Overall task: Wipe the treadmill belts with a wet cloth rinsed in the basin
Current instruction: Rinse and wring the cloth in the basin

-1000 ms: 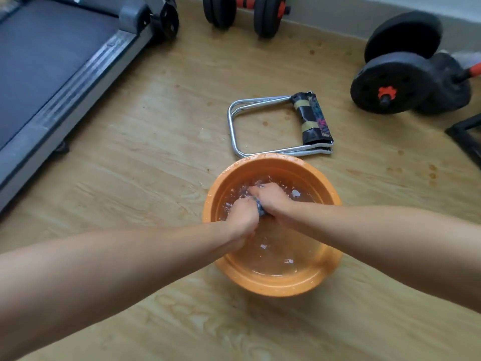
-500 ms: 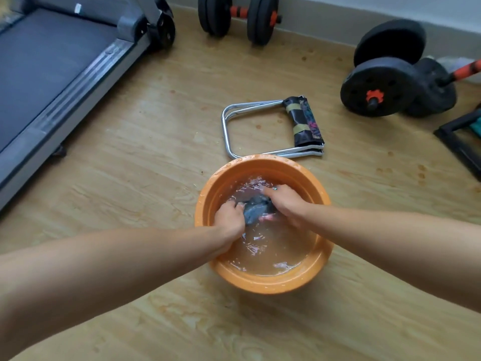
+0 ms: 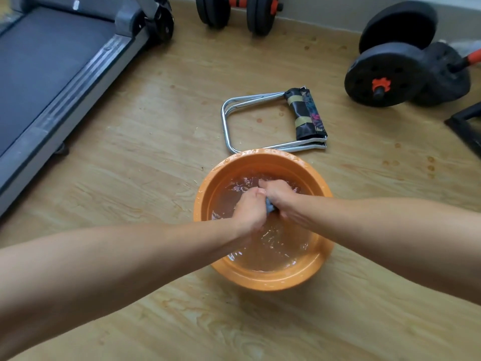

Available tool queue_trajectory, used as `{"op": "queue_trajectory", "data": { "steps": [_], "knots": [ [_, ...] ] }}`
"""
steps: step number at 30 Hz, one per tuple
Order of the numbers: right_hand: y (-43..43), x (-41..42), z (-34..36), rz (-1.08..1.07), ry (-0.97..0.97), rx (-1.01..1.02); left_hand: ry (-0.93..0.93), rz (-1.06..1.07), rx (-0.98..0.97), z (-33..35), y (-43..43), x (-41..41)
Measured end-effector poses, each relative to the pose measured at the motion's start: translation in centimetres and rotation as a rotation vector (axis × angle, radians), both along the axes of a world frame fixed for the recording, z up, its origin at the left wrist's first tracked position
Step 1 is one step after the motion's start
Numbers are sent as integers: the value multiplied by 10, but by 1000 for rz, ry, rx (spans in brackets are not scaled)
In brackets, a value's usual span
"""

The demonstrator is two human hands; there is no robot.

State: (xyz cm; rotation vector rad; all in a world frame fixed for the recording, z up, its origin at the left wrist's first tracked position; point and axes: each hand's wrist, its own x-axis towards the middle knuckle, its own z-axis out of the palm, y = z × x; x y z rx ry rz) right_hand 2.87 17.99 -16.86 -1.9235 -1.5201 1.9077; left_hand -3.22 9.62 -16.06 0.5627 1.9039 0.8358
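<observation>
Gripping bunched grey cloth (image 3: 269,206): left hand (image 3: 248,207), right hand (image 3: 279,195), round orange basin (image 3: 263,281).

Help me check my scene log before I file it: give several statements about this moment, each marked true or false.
1. The left hand and the right hand both grip a small grey-blue cloth inside the round orange plastic basin. True.
2. The basin is dry inside. False: it holds brownish water.
3. A folded metal-framed stool lies on the wooden floor just beyond the basin. True.
4. The grey treadmill with the dark belt stands right of the basin. False: it stands to the left.
</observation>
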Motion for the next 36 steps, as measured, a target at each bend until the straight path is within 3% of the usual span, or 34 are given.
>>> {"op": "queue_trajectory", "data": {
  "steps": [4,7,10,13,17,20,26,30,36],
  "knots": [
    [9,16,-1,52,-120,-28,27,-55,-10,4,-18,-7],
    [6,23,-9,70,-182,42,78,-21,-122,-9,-31,-26],
    [-4,22,-8,30,-92,75,163,7,-235,-22,-29,-32],
    [-24,22,-3,-39,68,-4,109,32,-223,-26,-20,-27],
    [-44,17,-12,40,73,147,-49,-5,-136,-23,-9,-11],
    [-38,8,-13,30,41,196,-45,-12,-141,-22,-9,-2],
    [-11,0,0,229,37,183,215,-187,-93,-13,-17,-5],
    [-3,5,1,479,-118,160,369,-340,-15,2,-33,-16],
    [5,24,-5,871,-384,498,427,-222,-172,-4,-37,-25]
  ]
}}
